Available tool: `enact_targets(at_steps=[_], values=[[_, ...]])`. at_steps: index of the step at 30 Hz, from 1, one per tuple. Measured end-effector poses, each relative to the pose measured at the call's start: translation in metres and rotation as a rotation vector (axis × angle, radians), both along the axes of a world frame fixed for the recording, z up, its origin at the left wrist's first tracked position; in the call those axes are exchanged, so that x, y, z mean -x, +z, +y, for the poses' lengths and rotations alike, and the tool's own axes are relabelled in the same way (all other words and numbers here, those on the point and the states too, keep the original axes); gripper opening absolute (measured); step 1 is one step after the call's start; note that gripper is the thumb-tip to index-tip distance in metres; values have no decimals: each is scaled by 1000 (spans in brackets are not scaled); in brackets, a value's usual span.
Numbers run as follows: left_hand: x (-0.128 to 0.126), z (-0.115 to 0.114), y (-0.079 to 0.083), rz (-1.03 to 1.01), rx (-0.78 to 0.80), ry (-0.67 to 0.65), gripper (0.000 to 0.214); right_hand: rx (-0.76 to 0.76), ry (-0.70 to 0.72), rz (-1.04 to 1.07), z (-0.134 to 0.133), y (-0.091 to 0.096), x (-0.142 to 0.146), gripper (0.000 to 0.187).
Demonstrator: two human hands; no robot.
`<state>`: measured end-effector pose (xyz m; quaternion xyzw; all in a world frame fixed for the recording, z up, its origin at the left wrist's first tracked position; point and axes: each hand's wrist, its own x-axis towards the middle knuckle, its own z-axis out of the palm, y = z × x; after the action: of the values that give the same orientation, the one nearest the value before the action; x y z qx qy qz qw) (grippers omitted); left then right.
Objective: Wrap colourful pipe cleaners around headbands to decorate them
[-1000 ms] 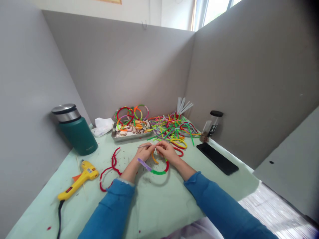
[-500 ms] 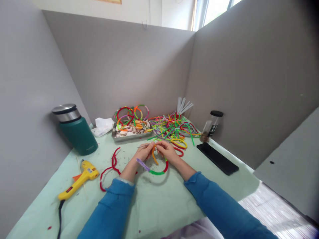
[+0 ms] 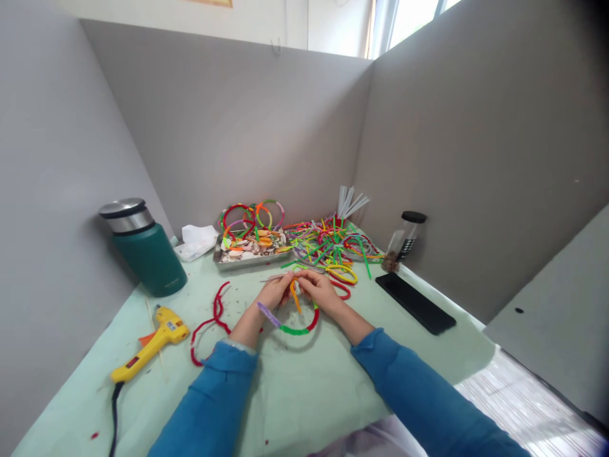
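Note:
Both my hands meet at the table's middle, pinching a curved band of pipe cleaners (image 3: 292, 329) in purple, green, red and orange sections. My left hand (image 3: 273, 293) is closed on the band's purple-side end, with a thin stick poking out to the left. My right hand (image 3: 320, 289) is closed on the orange-and-red end. The band hangs in a loop below the fingers, just above the pale green table cover (image 3: 295, 393).
A metal tray of shells (image 3: 250, 247) topped with coloured rings stands behind the hands, beside a heap of pipe cleaners (image 3: 333, 247). A green flask (image 3: 143, 247), yellow glue gun (image 3: 150, 349), red pipe cleaner (image 3: 209, 324), tissue (image 3: 196, 241), black phone (image 3: 416, 303) and small jar (image 3: 402, 242) surround them. Grey partition walls close in three sides.
The hands stay in place; the band's loop has twisted slightly, its purple end shifting left and up, and the orange piece has moved between the fingers.

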<state>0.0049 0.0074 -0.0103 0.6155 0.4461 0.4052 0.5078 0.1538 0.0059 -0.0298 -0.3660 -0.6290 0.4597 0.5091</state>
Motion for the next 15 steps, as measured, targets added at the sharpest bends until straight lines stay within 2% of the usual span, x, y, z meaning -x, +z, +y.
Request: enact_targets(at_steps=[5,8,15], values=[[2,8,-3,-37,37,-81,31,48,-4,51,3,0,-2,23],[4,11,-6,-21,22,-64,24,77,5,76,3,1,-3,22],[3,5,-2,-66,-82,-11,30,130,32,122,2,3,-3,21]])
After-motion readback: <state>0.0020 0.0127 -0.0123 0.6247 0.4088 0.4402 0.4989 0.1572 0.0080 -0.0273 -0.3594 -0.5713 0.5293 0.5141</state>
